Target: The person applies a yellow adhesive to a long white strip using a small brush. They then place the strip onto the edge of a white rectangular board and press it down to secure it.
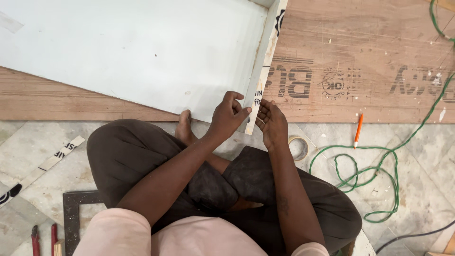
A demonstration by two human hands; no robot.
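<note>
I sit cross-legged on the floor before a large pale grey laminated panel with a raised side wall. A white printed edge strip runs along that wall's outer edge. My left hand pinches the lower corner of the wall, fingers wrapped over its end. My right hand presses the strip's loose lower end from the outer side, fingers curled on it. My bare foot rests against the panel's near edge.
The panel lies on a brown plywood sheet. A roll of tape, an orange pencil and a coiled green cable lie right on the marble floor. A metal square, red-handled tools and a strip offcut lie left.
</note>
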